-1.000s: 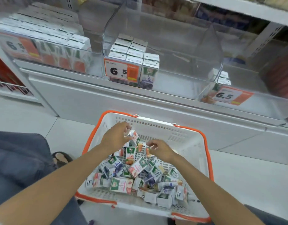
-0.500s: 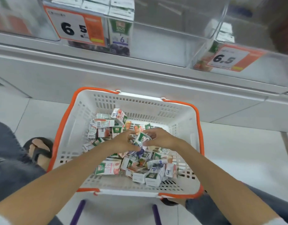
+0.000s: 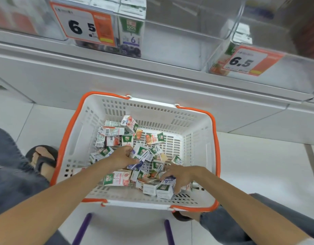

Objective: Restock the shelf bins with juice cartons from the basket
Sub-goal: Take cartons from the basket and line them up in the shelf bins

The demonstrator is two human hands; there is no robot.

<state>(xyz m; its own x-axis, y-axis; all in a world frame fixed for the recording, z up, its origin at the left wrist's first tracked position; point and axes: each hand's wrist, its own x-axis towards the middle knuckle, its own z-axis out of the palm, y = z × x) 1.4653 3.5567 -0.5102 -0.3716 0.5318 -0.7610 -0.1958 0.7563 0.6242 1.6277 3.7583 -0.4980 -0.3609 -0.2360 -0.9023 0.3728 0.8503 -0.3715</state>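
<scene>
Forearms are extended from the bottom edge into a white plastic basket [image 3: 202, 138] with an orange rim, which is set on a pale tiled floor [image 3: 258, 165]. Two purple bars [image 3: 85, 227] are seen beneath the basket's near edge, and legs in blue denim [image 3: 11, 174] are placed to either side.

The right hand [image 3: 181, 175] is lowered over the near right corner of the basket. Its fingers are spread and bent down across a white carton with a green top [image 3: 164, 189]; whether that carton is actually clasped cannot be told. The left hand [image 3: 122, 158] is placed nearer the middle of the basket, and a blue-and-white carton [image 3: 140, 156] is gripped between its thumb and curled fingers.

Small juice cartons [image 3: 117, 179] are heaped loosely across the basket floor, lying at all angles, most printed in green and white with orange or pink. A foot in a dark sandal [image 3: 41, 160] is seen just beside the basket's left wall.

Beyond the basket, a grey shelf base [image 3: 152, 76] is topped by clear plastic bins. In the middle bin [image 3: 179, 41], upright cartons [image 3: 131, 32] are stood at the left end, partly behind an orange price tag [image 3: 85, 23] marked 6 5. In the right bin [image 3: 285, 71], a carton with orange print [image 3: 221, 62] is partly hidden by a second tag [image 3: 246, 61] marked 6,5.
</scene>
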